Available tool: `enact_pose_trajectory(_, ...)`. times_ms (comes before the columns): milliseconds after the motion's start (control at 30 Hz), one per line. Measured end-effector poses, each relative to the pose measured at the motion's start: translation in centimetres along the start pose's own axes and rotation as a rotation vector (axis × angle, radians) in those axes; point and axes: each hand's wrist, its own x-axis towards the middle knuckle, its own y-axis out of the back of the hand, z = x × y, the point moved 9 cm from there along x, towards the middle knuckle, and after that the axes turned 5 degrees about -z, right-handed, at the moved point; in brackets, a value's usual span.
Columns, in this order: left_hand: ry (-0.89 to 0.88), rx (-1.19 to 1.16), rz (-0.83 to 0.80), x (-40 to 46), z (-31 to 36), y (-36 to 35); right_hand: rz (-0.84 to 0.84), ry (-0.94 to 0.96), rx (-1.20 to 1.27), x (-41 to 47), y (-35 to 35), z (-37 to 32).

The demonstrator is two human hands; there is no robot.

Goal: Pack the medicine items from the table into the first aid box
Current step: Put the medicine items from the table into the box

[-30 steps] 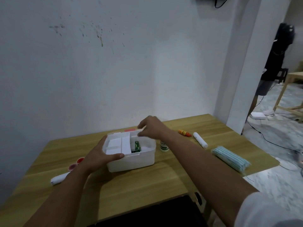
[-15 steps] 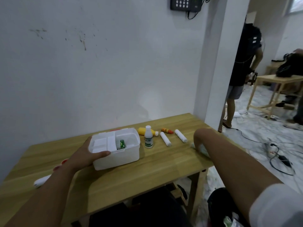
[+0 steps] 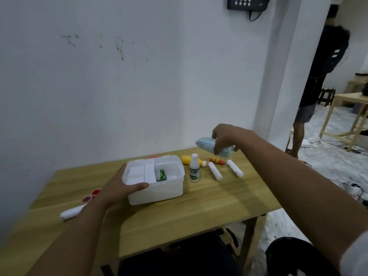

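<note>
The white first aid box stands open on the wooden table, with a small green packet inside it. My left hand grips the box's left front corner. My right hand holds a pack of blue face masks in the air, above and to the right of the box. Right of the box stand a white bottle, a yellow bottle lying down, a small orange tube and two white rolls.
Left of the box lie a white roll and two red round items. A person stands past the pillar at the right, near another wooden table. Cables lie on the floor at the right.
My right hand has picked the mask pack up from the table's right edge and lifted it toward the box. The left hand stays on the box.
</note>
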Motion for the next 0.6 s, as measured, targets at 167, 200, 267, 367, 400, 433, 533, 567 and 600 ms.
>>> enact_pose_trajectory(167,0.009,0.017,0.010,0.0,0.1,0.0,-0.073,0.297,-0.061,0.0,-3.2,-11.0)
enact_pose_trajectory(200,0.015,0.021,0.008,0.0,0.0,0.1,-0.061,0.325,-0.131,0.5,-4.3,-12.4)
enact_pose_trajectory(267,0.028,0.025,-0.002,0.0,-0.1,0.2,-0.038,0.355,-0.239,1.4,-6.1,-14.4)
enact_pose_trajectory(367,0.039,0.043,-0.012,0.1,0.0,0.1,-0.102,0.401,-0.261,2.6,-8.2,-16.0)
enact_pose_trajectory(400,0.038,0.054,-0.013,0.1,-0.1,0.1,-0.144,0.414,-0.228,3.1,-8.8,-16.3)
enact_pose_trajectory(433,0.037,0.065,-0.015,0.2,-0.1,0.1,-0.183,0.423,-0.184,3.5,-9.4,-16.6)
enact_pose_trajectory(533,0.036,0.081,-0.010,0.2,-0.2,0.1,-0.301,0.409,-0.004,4.5,-11.2,-16.8)
enact_pose_trajectory(567,0.034,0.082,-0.008,0.2,-0.3,0.2,-0.323,0.400,0.052,4.7,-11.8,-16.8)
enact_pose_trajectory(600,0.030,0.084,-0.006,0.3,-0.4,0.2,-0.333,0.397,0.086,4.9,-12.3,-16.9)
